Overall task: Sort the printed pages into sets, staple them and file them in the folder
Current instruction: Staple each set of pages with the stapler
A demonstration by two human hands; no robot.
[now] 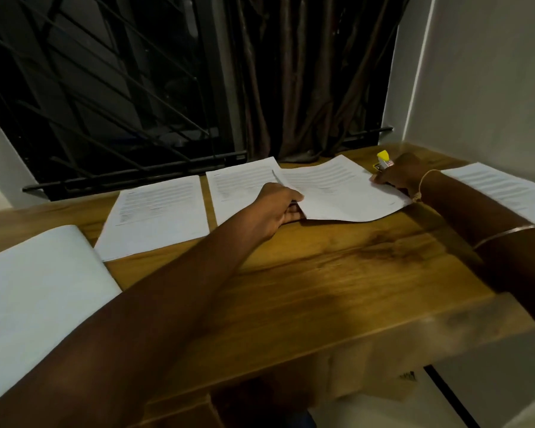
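Several printed pages lie on the wooden table (pixel 337 273). My left hand (pixel 278 208) pinches the left edge of a lifted printed sheet (pixel 337 193) at the middle back. My right hand (pixel 399 174) grips that sheet's right edge, right beside a yellow stapler (pixel 383 160); I cannot tell whether it also holds the stapler. Under the lifted sheet lies another page set (pixel 238 186). A further page set (pixel 161 214) lies to its left. More printed pages (pixel 501 186) lie at the far right under my right forearm. A blue folder with white sheets (pixel 34 298) lies at the left front.
A barred window (pixel 105 88) and dark curtain (pixel 306 72) stand behind the table. A white wall (pixel 482 72) closes the right side. The table's front edge runs diagonally at the lower right, with the floor and a cardboard piece (pixel 383 381) below.
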